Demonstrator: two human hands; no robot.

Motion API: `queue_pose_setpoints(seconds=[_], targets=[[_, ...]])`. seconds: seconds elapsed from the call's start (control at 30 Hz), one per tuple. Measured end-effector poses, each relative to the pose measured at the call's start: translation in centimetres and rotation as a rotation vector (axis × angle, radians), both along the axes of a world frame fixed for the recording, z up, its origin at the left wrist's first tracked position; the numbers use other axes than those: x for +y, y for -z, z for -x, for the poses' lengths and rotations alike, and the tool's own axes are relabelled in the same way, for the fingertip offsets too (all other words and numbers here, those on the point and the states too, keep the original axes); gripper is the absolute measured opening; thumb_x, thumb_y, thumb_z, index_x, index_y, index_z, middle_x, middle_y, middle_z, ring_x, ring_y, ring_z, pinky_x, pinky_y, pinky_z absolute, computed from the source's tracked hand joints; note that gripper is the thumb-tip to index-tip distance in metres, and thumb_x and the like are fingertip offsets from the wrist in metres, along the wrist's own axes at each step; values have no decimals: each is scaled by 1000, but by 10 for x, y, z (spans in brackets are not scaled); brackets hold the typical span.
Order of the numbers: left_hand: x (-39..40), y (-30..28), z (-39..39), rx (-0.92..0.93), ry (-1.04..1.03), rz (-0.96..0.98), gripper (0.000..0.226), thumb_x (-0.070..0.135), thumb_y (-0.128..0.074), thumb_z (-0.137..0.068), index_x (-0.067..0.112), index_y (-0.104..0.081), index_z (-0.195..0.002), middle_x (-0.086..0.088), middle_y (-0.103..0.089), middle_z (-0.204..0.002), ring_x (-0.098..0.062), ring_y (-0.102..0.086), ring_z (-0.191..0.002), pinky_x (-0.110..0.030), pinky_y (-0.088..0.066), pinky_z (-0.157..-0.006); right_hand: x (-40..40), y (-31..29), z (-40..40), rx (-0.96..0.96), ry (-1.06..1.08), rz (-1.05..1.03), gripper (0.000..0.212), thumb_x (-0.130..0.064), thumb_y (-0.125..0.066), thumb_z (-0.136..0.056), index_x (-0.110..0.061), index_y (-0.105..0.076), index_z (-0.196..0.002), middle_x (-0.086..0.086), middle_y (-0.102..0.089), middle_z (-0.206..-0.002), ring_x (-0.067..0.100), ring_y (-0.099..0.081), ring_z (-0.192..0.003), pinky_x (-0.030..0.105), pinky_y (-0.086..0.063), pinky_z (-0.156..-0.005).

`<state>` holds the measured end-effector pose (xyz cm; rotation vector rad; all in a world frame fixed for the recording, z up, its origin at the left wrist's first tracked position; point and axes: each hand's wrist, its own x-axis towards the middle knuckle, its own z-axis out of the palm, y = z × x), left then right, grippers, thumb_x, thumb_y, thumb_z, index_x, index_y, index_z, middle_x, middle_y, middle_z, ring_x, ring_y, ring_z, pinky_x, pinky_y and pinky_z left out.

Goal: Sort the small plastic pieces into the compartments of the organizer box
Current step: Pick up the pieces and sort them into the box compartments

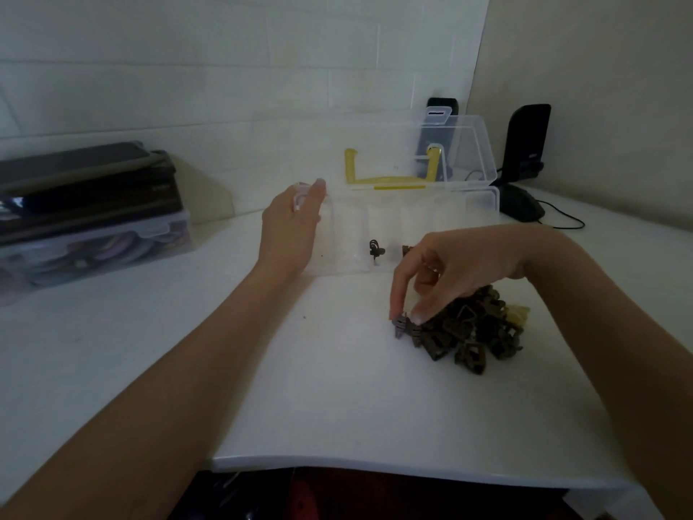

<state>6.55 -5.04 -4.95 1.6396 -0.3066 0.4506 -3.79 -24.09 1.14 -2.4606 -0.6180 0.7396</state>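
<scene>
Brown plastic piece (400,325) pinched by right hand (446,272) at pile (468,332); left hand (290,227) flat against organizer box (468,208)

Pieces pile (468,332) before organizer box (405,234)

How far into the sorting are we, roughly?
Early. The organizer box is open and only a few pieces show inside: a black clip in one compartment and a brown piece in the next. In hand: the right hand pinches a grey piece at the pile's edge, while the left hand rests on the box's left end. Left: nearly the whole pile on the table.
</scene>
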Motion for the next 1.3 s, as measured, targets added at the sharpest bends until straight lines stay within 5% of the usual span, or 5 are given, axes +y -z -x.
queue_pose_setpoints(seconds=[0.4,0.5,0.7,1.07,1.3], targets=[[0,-1,1,11,-1,3,26,51,-49,-80,29,-58,-70,8,-60,-73,-1,-60,-60,-42,-53,-72,4,10,-5,-142,61,7,5,-25,-71,-81,-23,-72,-85,-12,-47,-46,6,-33,-43,10,-32,-49],[3,-2,2,-6,7,-13,22,47,-50,-84,31,-59,-72,8,-62,-76,-5,-61,-65,-38,-52,-66,1,4,-2,-211,83,-75,6,-24,-69,-82,-20,-71,-86,-9,-66,-63,7,-34,-44,17,-31,-47],[23,-4,-9,28,-1,57,20,43,-51,-82,28,-61,-73,8,-63,-73,0,-58,-56,-29,-49,-58,-32,-1,-14,-612,612,-546,9,-12,-65,-83,-4,-60,-84,9,-68,-68,6,-30,-38,16,-28,-38],[27,-7,-10,47,-18,109,22,25,-49,-93,21,-61,-75,5,-61,-73,1,-55,-49,-26,-46,-54,-32,13,-22,-817,505,-509,17,-12,-68,-82,-1,-57,-78,15,-43,-48,14,-29,-42,18,-36,-51],[27,-7,-10,43,-30,102,22,26,-50,-92,21,-63,-75,5,-62,-73,1,-56,-50,-28,-47,-56,-23,25,-26,-1040,487,22,7,-30,-67,-83,-28,-64,-77,-12,-42,-47,4,-40,-45,21,-34,-51]])
